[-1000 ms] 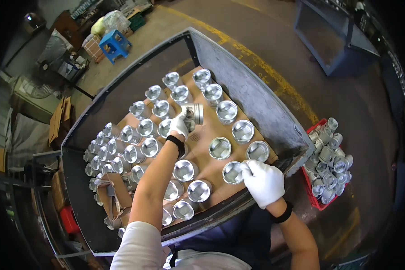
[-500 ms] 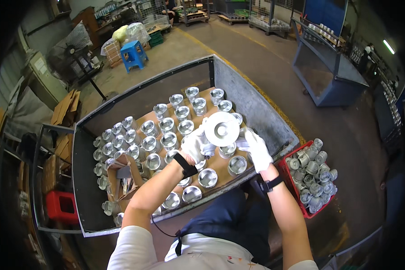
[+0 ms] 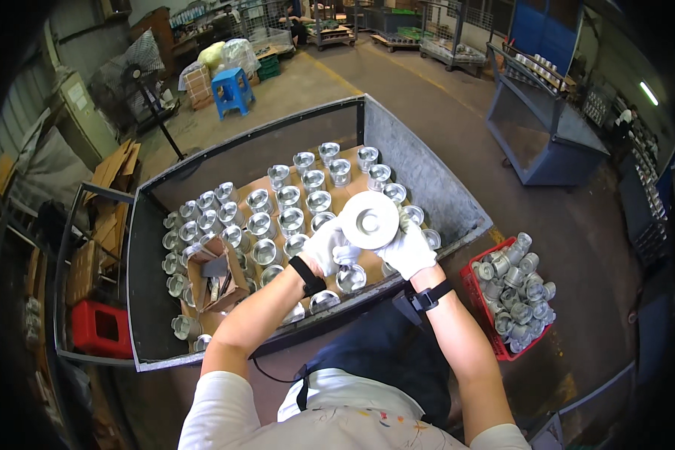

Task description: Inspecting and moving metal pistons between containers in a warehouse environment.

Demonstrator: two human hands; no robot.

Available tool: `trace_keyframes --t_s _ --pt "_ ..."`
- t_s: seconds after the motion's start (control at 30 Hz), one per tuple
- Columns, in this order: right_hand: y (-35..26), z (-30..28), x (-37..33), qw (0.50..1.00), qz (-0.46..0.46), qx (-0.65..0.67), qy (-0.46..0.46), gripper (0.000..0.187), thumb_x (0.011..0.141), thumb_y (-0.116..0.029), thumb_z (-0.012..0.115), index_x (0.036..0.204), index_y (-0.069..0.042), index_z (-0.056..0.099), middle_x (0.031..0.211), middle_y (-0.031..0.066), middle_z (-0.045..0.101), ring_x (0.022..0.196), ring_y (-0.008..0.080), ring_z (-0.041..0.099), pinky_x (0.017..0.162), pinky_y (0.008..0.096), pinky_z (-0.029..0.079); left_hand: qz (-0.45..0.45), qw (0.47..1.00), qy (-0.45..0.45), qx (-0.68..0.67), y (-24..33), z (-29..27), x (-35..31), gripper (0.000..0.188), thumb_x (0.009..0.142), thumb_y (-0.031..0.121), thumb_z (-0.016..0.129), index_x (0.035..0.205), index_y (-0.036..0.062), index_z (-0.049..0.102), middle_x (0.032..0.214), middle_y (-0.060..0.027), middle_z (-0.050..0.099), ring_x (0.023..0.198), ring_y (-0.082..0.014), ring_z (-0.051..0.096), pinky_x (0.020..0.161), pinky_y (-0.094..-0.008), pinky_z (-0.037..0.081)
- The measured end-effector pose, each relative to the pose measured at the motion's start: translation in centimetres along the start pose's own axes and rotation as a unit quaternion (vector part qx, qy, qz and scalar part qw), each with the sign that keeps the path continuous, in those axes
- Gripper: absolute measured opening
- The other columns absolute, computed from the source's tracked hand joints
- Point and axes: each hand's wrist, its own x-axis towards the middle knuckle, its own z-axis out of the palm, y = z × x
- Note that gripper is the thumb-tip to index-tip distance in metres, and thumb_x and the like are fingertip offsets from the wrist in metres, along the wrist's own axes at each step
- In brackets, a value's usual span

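Observation:
A shiny metal piston (image 3: 370,220) is held up over the metal bin (image 3: 416,154), its round, bowl-shaped crown facing me. My left hand (image 3: 328,246), in a white glove, grips its left side with the fingers curled. On the right side my gloved right hand (image 3: 409,251) is closed against the piston's edge; some of its fingers are hidden behind it. Below, several similar pistons (image 3: 265,253) stand in rows on a brown cardboard sheet (image 3: 345,196) inside the bin.
An open cardboard box (image 3: 216,283) with small tools sits among the pistons at left. A red crate (image 3: 474,289) heaped with metal parts stands on the floor at right. Farther off are a blue stool (image 3: 232,91), a fan (image 3: 133,73) and a grey cart (image 3: 532,142).
My right hand has moved left and in, from beside the piston onto its right edge. The left hand keeps its hold. The whole view has shifted slightly.

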Motion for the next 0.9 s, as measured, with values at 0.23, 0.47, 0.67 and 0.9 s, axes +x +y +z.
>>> trace_keyframes --t_s 0.23,0.47,0.67,0.9 --pt "1.0 -3.0 0.2 0.992 -0.026 -0.071 -0.099 0.038 0.103 -0.027 0.044 0.132 -0.002 0.049 0.129 0.0146 0.059 0.121 0.0254 0.057 0.103 0.0421 0.048 -0.07 0.991 -0.016 0.11 2.9 3.9 -1.2 0.035 0.103 0.034 0.047 0.102 0.0028 0.061 0.063 -0.0028 0.061 0.036 -0.0088 0.047 0.034 -0.0231 0.041" --pt "1.4 -1.2 -1.5 0.996 -0.012 0.075 -0.054 0.03 0.098 -0.024 0.058 0.116 -0.001 0.063 0.114 0.0125 0.069 0.108 0.0246 0.065 0.098 0.0413 0.051 -0.024 0.988 -0.027 0.148 2.3 0.8 -0.7 0.035 0.1 0.036 0.057 0.111 0.003 0.065 0.098 -0.0044 0.071 0.08 -0.0128 0.068 0.065 -0.0248 0.057" --pt "1.3 -0.5 -2.4 0.997 -0.05 0.047 -0.028 0.031 0.097 -0.025 0.062 0.116 -0.001 0.063 0.112 0.0114 0.068 0.105 0.0254 0.064 0.098 0.0405 0.05 0.082 0.983 0.069 0.149 0.1 2.5 -1.6 0.033 0.099 0.032 0.06 0.118 0.0055 0.064 0.111 -0.0059 0.07 0.1 -0.0153 0.066 0.089 -0.0318 0.054" --pt "0.2 -1.0 -3.0 0.908 -0.282 -0.309 -0.034 0.02 0.097 -0.016 0.062 0.113 -0.004 0.061 0.105 -0.0001 0.063 0.097 0.0088 0.057 0.089 0.0267 0.046 0.066 0.995 -0.074 -0.018 -2.5 4.8 -2.3 0.062 0.101 0.048 0.043 0.147 0.0065 0.037 0.145 -0.0135 0.048 0.126 -0.0311 0.054 0.107 -0.0513 0.041"
